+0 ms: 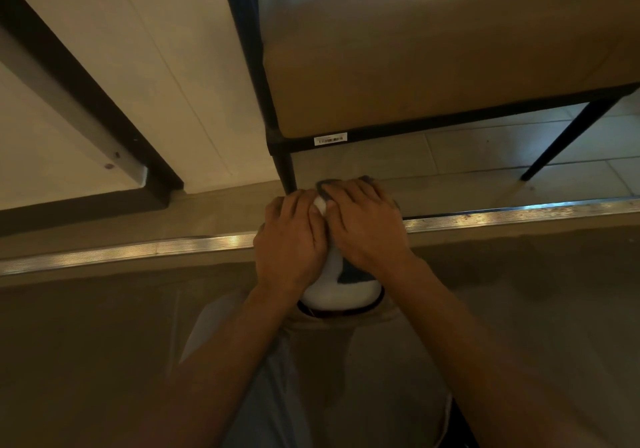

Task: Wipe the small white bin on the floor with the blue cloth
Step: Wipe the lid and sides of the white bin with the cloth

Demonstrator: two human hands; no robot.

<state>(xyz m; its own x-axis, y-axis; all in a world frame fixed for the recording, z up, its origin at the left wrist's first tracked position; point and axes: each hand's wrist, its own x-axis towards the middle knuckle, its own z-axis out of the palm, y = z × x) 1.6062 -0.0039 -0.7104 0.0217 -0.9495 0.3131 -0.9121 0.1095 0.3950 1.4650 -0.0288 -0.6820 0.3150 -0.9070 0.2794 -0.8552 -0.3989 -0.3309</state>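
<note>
Left hand [289, 239] flat on the small white bin [337, 288], fingers together; right hand [367, 229] presses the blue cloth [356, 272] onto the bin's top and side; bin on the floor [485, 343], at the metal threshold strip [138, 250], near a black table leg [285, 170].

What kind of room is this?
Probably a home or office room: a tiled floor, a black-legged table with a barcode sticker, and a metal threshold strip.
</note>
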